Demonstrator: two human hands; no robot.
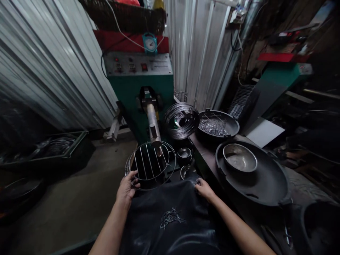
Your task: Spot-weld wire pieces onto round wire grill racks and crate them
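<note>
My left hand (128,187) is closed on the near left rim of a round wire rack (151,160) with parallel bars. The rack sits at the end of a metal arm (154,125) that sticks out of a green machine (138,85). My right hand (204,188) is closed on the raised edge of a smooth black sheet (148,209) that covers my lap. A small pile of short wire pieces (171,217) lies on the sheet. Just beyond my right hand are a small metal bowl (187,171) and a second bowl (184,153).
To the right, a large black pan (265,187) holds a steel bowl (240,158). Behind it stands another pan (233,124) with bent wire pieces. A wire coil (181,121) is beside the machine. A bin (77,143) stands on the left floor.
</note>
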